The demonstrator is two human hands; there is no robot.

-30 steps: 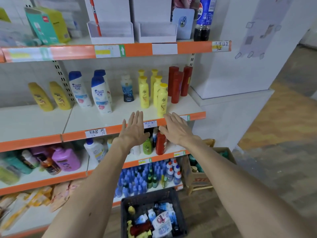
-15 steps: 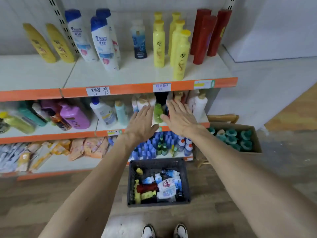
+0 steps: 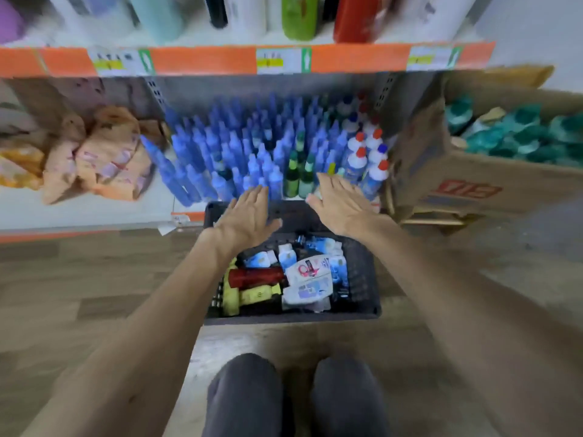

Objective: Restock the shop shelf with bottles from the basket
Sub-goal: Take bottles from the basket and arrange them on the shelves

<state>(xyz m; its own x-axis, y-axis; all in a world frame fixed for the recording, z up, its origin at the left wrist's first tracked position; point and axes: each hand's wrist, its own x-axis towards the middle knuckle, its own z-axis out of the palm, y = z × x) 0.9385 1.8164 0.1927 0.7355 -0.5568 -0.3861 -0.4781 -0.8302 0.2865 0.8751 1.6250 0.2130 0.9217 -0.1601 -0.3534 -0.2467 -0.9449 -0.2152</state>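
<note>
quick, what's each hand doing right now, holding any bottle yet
Left hand: open, fingers straight, holding nothing, above the basket.
Right hand: open, fingers straight, holding nothing, above the basket's far edge.

Both arms extend forward and downward, bare along their visible length, and converge toward the centre. Left forearm (image 3: 164, 310) and right forearm (image 3: 441, 279) are nearly straight at the wrist. Left hand (image 3: 249, 216): palm down, fingers straight and together, thumb spread toward the right, holding nothing. Right hand (image 3: 342, 205): palm down, fingers straight, thumb spread toward the left, holding nothing. The hands lie side by side, apart. Left knee (image 3: 244, 389) and right knee (image 3: 345, 389), in dark trousers, appear below.
</note>
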